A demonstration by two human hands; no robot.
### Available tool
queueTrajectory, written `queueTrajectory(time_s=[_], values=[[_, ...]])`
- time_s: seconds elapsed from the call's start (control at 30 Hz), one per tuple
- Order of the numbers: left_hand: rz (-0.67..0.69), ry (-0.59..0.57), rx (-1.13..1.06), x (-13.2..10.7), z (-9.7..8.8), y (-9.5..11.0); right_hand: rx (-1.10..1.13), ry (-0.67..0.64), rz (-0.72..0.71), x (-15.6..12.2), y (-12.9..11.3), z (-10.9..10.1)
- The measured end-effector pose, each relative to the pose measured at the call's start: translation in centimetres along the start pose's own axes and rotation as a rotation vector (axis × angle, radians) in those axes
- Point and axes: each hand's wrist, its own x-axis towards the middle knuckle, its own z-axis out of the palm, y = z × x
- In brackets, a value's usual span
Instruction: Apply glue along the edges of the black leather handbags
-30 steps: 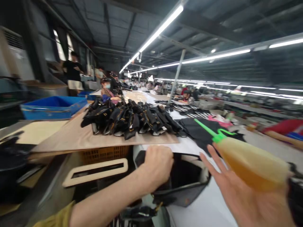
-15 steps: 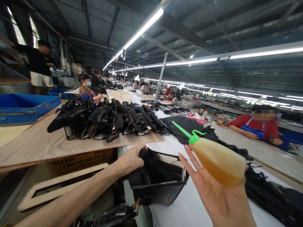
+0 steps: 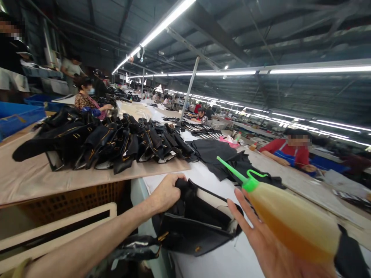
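Note:
My left hand [image 3: 166, 194] is closed, pinching the upper left edge of a black bag [image 3: 199, 233]. The bag's mouth faces up and shows a black inside and a pale lining. A small gold-coloured fitting sits low on its front. In my right hand [image 3: 262, 241] lies a squeeze bottle [image 3: 301, 222] of amber liquid, with a green spout pointing up and left. The bottle rests across the palm, and the thumb and lower fingers are hidden behind it. Two fingers of that hand stretch out to the bag's right edge; whether they touch it I cannot tell.
A row of black bags [image 3: 127, 144] lies on the brown-covered table ahead. Flat black pieces [image 3: 214, 152] are spread on the white surface. Below left are an orange crate [image 3: 75, 199] and a pale frame [image 3: 58, 231]. A person in red [image 3: 290, 148] sits at the right.
The view has turned slightly right, so the surroundings shift left. My right hand and the bottle have moved right and lower in the picture. The left hand keeps its hold on the bag.

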Motion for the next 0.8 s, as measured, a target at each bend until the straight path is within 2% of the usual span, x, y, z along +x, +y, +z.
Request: queueTrajectory(time_s=[0.13,0.23,0.33,0.43,0.53,0.6,0.8], values=[[0.147,-0.077,0.145,0.2,-0.5,-0.1,-0.021,-0.038,0.056,0.2,-0.3,0.4],[0.127,-0.188,0.2,0.1,-1.3,0.4,-0.009,-0.056,0.048,0.6,-0.2,0.1],[0.12,-0.192,0.274,0.2,-1.4,0.9,-0.022,-0.074,0.047,0.9,-0.1,-0.4],[0.051,-0.131,0.407,0.7,-0.8,1.1,-0.019,-0.113,0.045,1.2,-0.1,-0.7],[-0.057,-0.009,0.569,1.5,0.0,1.2,0.0,-0.14,0.025,1.4,0.0,-0.9],[-0.109,0.043,0.566,2.0,0.2,1.1,-0.01,-0.131,0.021,1.5,0.1,-0.9],[-0.228,-0.095,0.359,2.7,-0.6,0.4,-0.02,-0.114,-0.056,2.5,1.1,-1.2]])
